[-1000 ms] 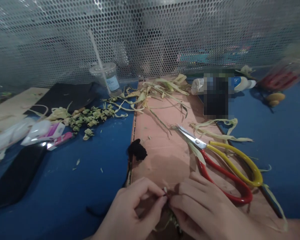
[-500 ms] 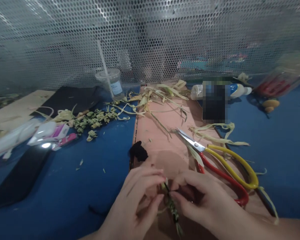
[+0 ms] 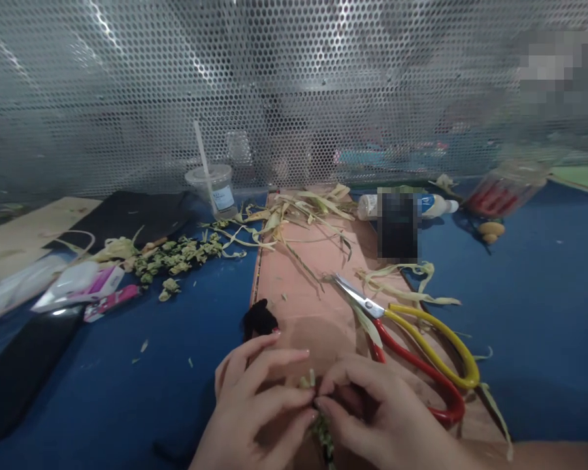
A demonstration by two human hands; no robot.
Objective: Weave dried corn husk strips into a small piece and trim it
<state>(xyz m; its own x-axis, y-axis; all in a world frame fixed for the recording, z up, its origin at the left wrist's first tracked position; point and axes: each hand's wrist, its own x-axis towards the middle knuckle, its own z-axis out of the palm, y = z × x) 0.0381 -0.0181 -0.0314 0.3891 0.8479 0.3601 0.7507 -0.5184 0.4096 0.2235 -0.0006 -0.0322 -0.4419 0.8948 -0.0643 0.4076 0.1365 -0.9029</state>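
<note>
Low in the head view, a small braid of pale dried strips, with dark bits in it, lies between my two hands. My left hand pinches its upper end with thumb and index finger, the other fingers raised. From the other side, my right hand is closed in a pinch on the same piece. The fingertips nearly meet and hide the exact grip. Both hands are over a pinkish board. Just right of my right hand lie scissors with one yellow and one red handle, blades pointing away.
Loose dried strips lie at the board's far end. A black cloth piece is near my left fingers. On the blue table are small knotted pieces, a cup with a straw, a bottle and a jar.
The view has tilted up and shifted right. Both hands still grip the braid; my left fingers have fanned out more, and less of the braid's lower end shows.
</note>
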